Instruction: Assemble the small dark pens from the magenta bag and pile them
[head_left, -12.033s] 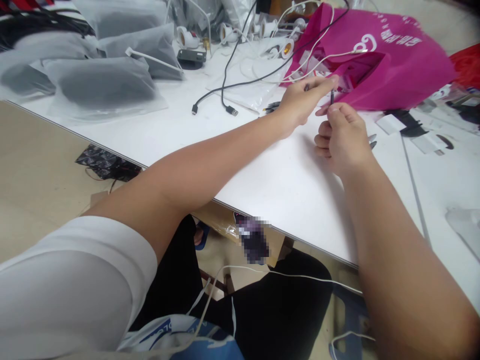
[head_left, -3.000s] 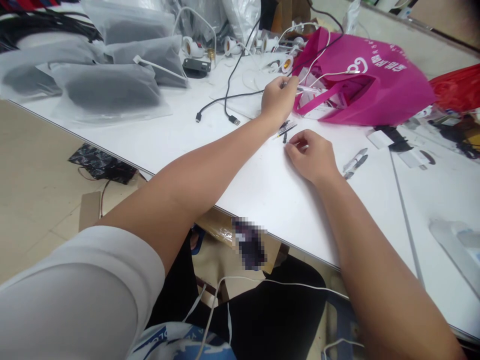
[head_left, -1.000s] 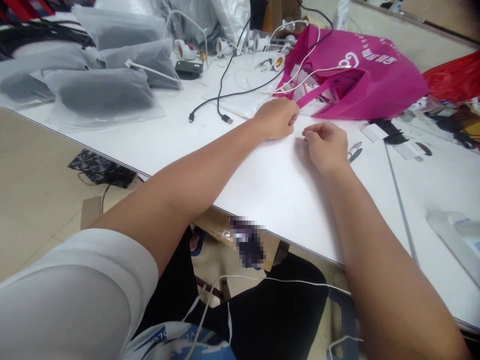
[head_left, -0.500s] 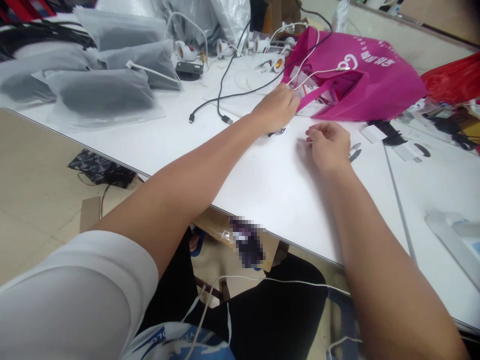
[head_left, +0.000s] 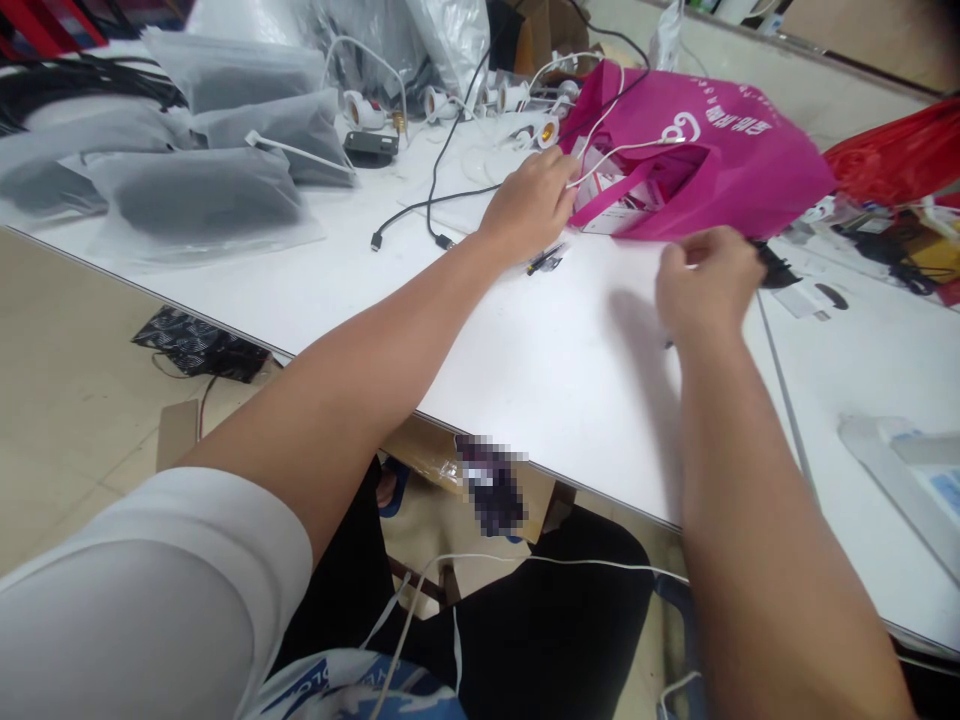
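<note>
Closest to me, the white sleeve [head_left: 135, 600] is cut off at the frame's left edge, and the black trousers [head_left: 555, 620] run out at the bottom. Under the table [head_left: 555, 380], a dark item [head_left: 491, 490] is pixelated beyond reading. To the right, a pale packet [head_left: 919, 475] leaves the frame partly seen.

The right hand [head_left: 709, 285] is above the table, slightly blurred, its fingers bent toward the thumb with a narrow gap; I can't tell whether they hold anything. A dark tip [head_left: 669, 345] shows beside its wrist, the rest hidden from me.

Small dark pieces [head_left: 545, 262] lie on the table between the hands, just beside the left one, too small for me to identify. The left hand [head_left: 529, 200] has its back to me and its fingers curled near the pink bag [head_left: 735, 150], so I can't see what they hold, if anything. It also covers part of a black cable [head_left: 405, 213].

Farther off, frosted pouches [head_left: 202, 200] blur their dark contents, and the clear plastic [head_left: 446, 50] behind the lamp sockets [head_left: 364, 108] is cropped at the top.
</note>
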